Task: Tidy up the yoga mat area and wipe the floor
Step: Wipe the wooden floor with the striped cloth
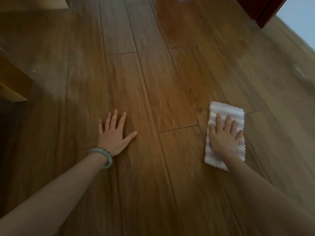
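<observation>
A folded white and pale pink striped cloth lies flat on the brown wooden plank floor at the right. My right hand presses down on it with straight, spread fingers. My left hand rests flat on the bare floor to the left, fingers spread, holding nothing. A pale green bangle sits on my left wrist. No yoga mat is in view.
A light wooden piece of furniture stands at the left edge, with another pale wooden edge at the top left. A dark red-brown furniture corner reaches in at the top right, beside a bright wall.
</observation>
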{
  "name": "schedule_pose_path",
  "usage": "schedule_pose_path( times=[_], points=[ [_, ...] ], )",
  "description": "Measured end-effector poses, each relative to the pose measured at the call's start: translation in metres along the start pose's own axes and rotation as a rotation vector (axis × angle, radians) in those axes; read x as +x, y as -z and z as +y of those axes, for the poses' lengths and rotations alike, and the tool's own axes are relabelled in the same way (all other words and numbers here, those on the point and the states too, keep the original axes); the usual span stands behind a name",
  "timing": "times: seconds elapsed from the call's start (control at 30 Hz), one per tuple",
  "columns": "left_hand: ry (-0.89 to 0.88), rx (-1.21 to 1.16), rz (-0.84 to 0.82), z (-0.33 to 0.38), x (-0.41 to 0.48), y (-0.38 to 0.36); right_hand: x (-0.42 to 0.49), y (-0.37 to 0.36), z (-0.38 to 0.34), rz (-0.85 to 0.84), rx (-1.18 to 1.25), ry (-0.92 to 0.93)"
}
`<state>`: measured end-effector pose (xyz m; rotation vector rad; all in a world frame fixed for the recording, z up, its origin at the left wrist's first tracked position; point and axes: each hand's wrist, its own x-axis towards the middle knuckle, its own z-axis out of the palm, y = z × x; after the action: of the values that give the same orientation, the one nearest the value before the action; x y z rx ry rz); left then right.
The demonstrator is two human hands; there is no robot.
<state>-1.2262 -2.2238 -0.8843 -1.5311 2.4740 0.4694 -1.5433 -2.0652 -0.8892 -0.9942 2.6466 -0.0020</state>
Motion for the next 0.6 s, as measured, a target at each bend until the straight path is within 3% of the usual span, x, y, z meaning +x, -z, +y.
schedule_pose_path(
  times=[0.27, 0.6],
  points=[
    [0.068, -0.023, -0.040, -0.013, 0.017, -0.001, -0.044, -0.038, -0.172, -0.060, -0.117, 0.544],
    [0.099, 0.043, -0.052, -0.009, 0.017, 0.001, -0.054, -0.028, -0.167, -0.231, -0.216, 0.691]
  ],
)
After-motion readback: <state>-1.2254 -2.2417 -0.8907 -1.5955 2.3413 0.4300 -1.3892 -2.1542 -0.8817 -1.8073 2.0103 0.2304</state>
